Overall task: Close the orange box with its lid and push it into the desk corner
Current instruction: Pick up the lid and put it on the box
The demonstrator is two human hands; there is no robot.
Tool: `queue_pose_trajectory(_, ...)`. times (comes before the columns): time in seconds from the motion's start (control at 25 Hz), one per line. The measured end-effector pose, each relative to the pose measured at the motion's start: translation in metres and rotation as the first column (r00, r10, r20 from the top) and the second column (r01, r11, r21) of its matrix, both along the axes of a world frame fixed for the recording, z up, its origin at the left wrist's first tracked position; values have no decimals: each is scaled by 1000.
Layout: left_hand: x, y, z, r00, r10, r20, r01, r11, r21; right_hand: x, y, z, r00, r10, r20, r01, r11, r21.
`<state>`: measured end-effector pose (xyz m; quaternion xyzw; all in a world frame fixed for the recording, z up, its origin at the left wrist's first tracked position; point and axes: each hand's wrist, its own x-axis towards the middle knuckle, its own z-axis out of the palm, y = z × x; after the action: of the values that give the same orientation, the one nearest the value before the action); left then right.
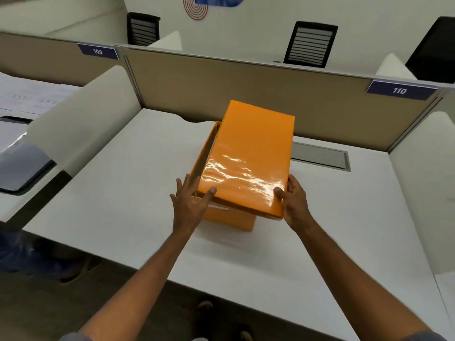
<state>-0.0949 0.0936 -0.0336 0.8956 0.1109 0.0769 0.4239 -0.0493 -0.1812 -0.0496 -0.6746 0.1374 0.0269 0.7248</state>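
A glossy orange lid [251, 153] sits askew over the orange box [231, 220] in the middle of the white desk [123, 183]. The lid is shifted to the right, so a dark strip of the box's inside shows along its left edge. My left hand [190, 204] holds the lid's near left corner, thumb on top and fingers along the box's left wall. My right hand [294, 199] grips the lid's near right corner. The box's near face shows below the lid.
A tan partition [246, 84] runs along the desk's back, with white side dividers at left [81, 119] and right [423, 188]. A grey cable hatch [320, 156] lies right of the box. Office chairs stand beyond the partition. Papers lie on the neighbouring desk at left.
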Motion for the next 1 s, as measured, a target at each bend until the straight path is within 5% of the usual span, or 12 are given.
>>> queue_pose_trajectory(0.44, 35, 66, -23, 993, 62, -96, -78, 982, -171, 19, 63, -14, 998, 16, -53, -26, 980, -196)
queue_pose_trajectory(0.76, 66, 113, -39, 961, -120, -248, 27, 938, -346, 22, 76, -21, 996, 10, -90, -34, 961, -273)
queue_pose_trajectory(1.0, 106, 136, -40, 774, -423, -472, 67, 796, -602, 28, 76, -11, 976, -2, -218, -54, 966, -252)
